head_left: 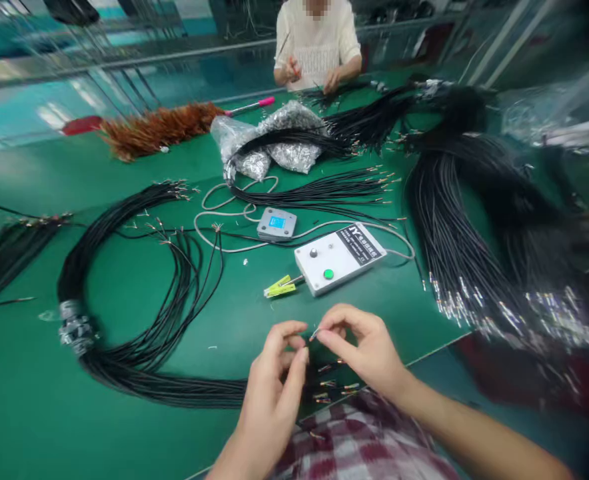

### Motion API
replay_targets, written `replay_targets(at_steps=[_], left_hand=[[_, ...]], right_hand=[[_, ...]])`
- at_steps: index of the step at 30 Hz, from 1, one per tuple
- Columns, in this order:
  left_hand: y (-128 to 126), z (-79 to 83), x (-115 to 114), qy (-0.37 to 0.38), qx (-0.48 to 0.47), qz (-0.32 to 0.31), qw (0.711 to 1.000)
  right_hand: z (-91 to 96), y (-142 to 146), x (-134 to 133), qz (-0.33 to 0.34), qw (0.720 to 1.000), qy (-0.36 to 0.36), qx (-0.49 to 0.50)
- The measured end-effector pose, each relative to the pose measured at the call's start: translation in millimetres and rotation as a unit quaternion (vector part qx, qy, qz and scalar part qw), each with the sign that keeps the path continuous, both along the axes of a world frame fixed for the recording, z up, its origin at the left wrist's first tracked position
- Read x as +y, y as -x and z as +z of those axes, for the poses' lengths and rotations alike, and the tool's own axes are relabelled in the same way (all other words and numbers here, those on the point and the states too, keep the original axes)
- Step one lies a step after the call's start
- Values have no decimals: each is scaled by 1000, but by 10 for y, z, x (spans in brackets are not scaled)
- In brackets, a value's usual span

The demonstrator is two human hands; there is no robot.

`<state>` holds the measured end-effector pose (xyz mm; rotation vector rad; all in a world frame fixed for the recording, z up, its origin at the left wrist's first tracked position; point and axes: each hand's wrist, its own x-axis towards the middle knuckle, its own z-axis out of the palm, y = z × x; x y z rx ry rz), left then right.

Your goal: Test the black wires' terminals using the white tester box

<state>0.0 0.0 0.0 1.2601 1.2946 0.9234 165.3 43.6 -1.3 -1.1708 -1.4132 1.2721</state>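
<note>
My right hand (pixel 362 340) pinches a thin pale piece, which looks like a short wire end (pixel 315 334), between thumb and forefinger. Close by on its left, my left hand (pixel 277 380) has its thumb and curled fingers apart, with nothing visible between them. Below both hands lie stripped, coloured ends of black cables (pixel 327 385) at the table's front edge. These belong to a long cable bundle (pixel 164 390) that curves away left and passes behind my left hand. A white control box (pixel 342 257) with a green button and a yellow-tipped clamp (pixel 280 287) stands just beyond my hands.
A small grey box with a blue display (pixel 276 223) sits behind, trailing a grey cord. Plastic bags of metal parts (pixel 294 137), an orange-brown duster (pixel 164 128) and more black cables (pixel 454 220) lie farther off. Across the green table (pixel 139 447), a co-worker (pixel 317 47) handles cables.
</note>
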Motion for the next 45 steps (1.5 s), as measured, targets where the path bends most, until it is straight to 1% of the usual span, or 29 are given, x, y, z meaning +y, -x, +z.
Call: replay_targets(at_steps=[3, 6, 9, 11, 14, 17, 21, 25, 28, 33, 36, 41, 43, 45], left_hand=[[9, 58, 66, -62, 24, -41, 997], [10, 95, 130, -124, 48, -69, 989], [-1, 91, 166, -162, 49, -68, 983], [-12, 73, 166, -170, 39, -50, 983], [-34, 56, 149, -146, 5, 3, 989], [-60, 74, 149, -82, -32, 59, 994], [-98, 103, 183, -4, -49, 88, 995], [-128, 88, 178, 39, -50, 107, 992], [-134, 57, 151, 48, -43, 110, 992], [-123, 3, 154, 44, -34, 97, 994], [-120, -9, 161, 30, -18, 85, 996], [-128, -7, 137, 20, -16, 64, 998], [-130, 0, 126, 20, -17, 60, 998], [-128, 13, 123, 21, -19, 54, 998]], right_hand=[[9, 20, -6, 16, 1000, 13, 15], [1, 31, -10, 24, 999, 28, 36], [-18, 34, -5, 22, 997, 48, 51], [-29, 35, 1, 20, 996, 60, 55], [-36, 40, 8, 17, 996, 70, 60], [-36, 46, 3, 15, 995, 77, 60], [-38, 58, -14, 11, 996, 77, 53], [-50, 83, -22, 2, 998, 46, 39], [-64, 86, -21, -2, 999, 36, 32], [-50, 6, 13, 9, 998, 55, 25], [-3, -53, 79, 48, 995, 78, 32], [67, -104, 222, 137, 983, 117, 27], [84, -119, 251, 155, 980, 125, 22], [97, -130, 252, 161, 981, 110, 8]])
